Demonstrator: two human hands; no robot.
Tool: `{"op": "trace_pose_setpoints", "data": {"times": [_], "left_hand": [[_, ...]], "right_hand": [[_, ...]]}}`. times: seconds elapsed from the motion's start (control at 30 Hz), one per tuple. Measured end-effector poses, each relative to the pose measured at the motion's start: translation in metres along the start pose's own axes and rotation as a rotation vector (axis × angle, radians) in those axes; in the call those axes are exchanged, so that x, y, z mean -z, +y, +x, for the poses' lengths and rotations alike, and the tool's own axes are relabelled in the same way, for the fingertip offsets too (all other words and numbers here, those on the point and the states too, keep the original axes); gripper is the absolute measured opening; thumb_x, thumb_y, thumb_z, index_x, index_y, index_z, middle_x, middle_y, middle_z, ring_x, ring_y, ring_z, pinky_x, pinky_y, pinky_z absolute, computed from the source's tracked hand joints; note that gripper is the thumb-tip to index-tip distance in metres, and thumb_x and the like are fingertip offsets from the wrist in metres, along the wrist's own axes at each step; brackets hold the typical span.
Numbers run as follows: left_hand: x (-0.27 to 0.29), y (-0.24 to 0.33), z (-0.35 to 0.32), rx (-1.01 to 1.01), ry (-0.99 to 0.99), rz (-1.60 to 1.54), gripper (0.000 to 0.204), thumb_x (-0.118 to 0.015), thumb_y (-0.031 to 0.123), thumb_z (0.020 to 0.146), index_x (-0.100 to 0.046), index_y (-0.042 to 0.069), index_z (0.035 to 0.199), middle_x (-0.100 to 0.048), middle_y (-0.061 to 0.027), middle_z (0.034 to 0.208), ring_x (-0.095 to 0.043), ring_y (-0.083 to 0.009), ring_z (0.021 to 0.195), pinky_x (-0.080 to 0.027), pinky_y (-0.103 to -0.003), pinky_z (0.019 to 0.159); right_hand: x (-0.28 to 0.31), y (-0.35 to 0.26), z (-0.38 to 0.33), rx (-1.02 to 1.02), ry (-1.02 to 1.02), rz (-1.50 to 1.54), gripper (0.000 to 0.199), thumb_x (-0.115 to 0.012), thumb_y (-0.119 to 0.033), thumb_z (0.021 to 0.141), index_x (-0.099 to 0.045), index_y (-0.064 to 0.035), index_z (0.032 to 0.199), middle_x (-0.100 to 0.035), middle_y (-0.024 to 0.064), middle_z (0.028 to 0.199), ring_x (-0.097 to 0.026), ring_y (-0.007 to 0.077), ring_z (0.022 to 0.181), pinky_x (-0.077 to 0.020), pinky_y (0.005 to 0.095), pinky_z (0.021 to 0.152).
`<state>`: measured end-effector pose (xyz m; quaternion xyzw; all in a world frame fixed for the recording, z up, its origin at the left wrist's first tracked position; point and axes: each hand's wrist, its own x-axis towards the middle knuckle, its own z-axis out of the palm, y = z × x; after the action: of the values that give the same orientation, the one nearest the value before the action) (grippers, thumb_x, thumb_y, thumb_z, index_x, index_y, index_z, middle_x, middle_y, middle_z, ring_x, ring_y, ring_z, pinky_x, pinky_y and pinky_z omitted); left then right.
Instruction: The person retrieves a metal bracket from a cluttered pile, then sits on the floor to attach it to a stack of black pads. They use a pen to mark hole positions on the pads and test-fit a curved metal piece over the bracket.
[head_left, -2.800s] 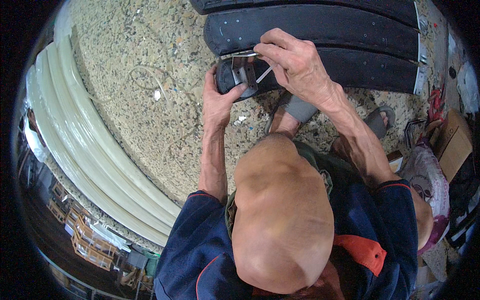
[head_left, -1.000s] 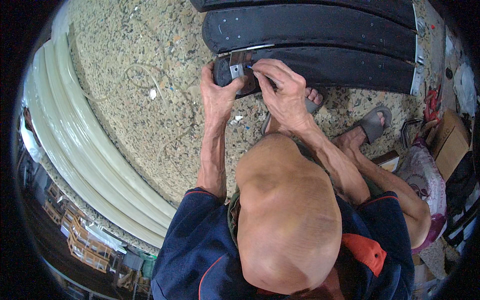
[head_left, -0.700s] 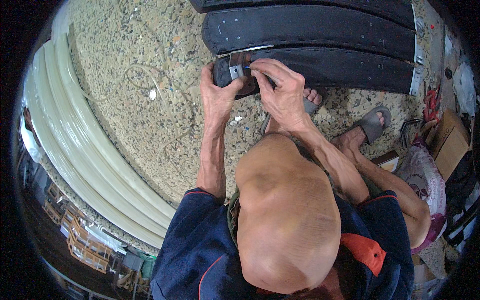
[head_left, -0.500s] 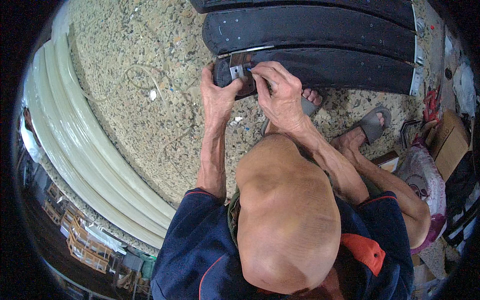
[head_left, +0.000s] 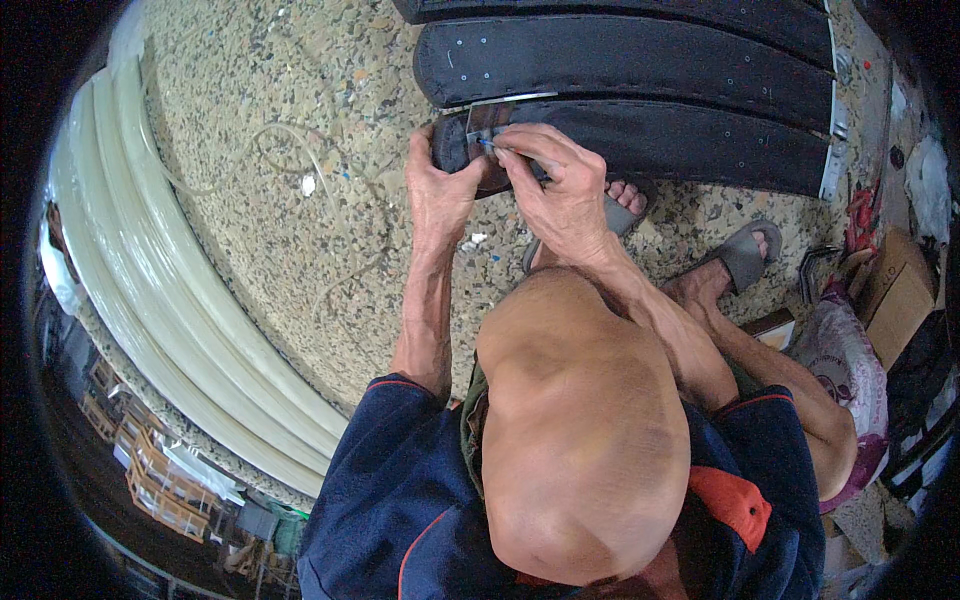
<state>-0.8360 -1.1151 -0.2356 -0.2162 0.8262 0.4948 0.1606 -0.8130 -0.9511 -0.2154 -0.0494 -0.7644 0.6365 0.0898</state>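
A long black padded strip (head_left: pixel 650 140) lies crosswise in front of me, its rounded end to the left. Over that end sits a shiny metal plate (head_left: pixel 487 118), with a thin straight metal edge running along the strip's far side. My left hand (head_left: pixel 443 190) grips the rounded end, fingers at its far left and thumb on the near edge by the plate. In my right hand (head_left: pixel 556 180), thumb and fingers pinch a thin pen-like stick (head_left: pixel 487 143) with a blue tip. That tip rests at or just above the plate; contact is hard to tell.
More black strips (head_left: pixel 620 55) lie beyond, joined at the right by a metal bar (head_left: pixel 831 165). Plastic-wrapped pale lengths (head_left: pixel 170 290) curve along the left. My sandalled foot (head_left: pixel 745 250), a cardboard box (head_left: pixel 898 290) and a printed bag (head_left: pixel 845 365) are at the right.
My right hand has shifted slightly left, bringing the blue tip from the plate's right side onto the plate. The left hand keeps its hold; its thumb has moved little.
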Motion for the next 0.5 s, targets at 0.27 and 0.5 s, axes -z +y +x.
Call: {"op": "trace_pose_setpoints", "data": {"times": [0.27, 0.5], "left_hand": [[0.0027, -0.0029, 0.0014, -0.033, -0.024, -0.028, 0.056, -0.084, 0.006, 0.081, -0.061, -0.003, 0.131, -0.073, -0.0117, 0.113, -0.069, -0.018, 0.099, -0.058, -0.034, 0.087], [0.0019, -0.0044, 0.0017, -0.033, -0.027, -0.061, 0.059, -0.082, 0.002, 0.081, -0.06, -0.004, 0.134, -0.073, -0.0123, 0.115, -0.069, -0.0187, 0.101, -0.058, -0.034, 0.09]], "right_hand": [[-0.0047, -0.0018, 0.0013, 0.032, -0.042, -0.063, 0.015, -0.075, 0.006, 0.092, -0.076, 0.0029, 0.107, -0.078, 0.0176, 0.106, -0.078, 0.0301, 0.096, -0.0625, 0.0363, 0.084], [-0.0065, -0.0013, 0.0045, 0.136, -0.008, -0.151, 0.014, -0.076, 0.006, 0.091, -0.076, 0.0029, 0.104, -0.077, 0.0178, 0.104, -0.078, 0.0321, 0.095, -0.0632, 0.038, 0.084]]}}
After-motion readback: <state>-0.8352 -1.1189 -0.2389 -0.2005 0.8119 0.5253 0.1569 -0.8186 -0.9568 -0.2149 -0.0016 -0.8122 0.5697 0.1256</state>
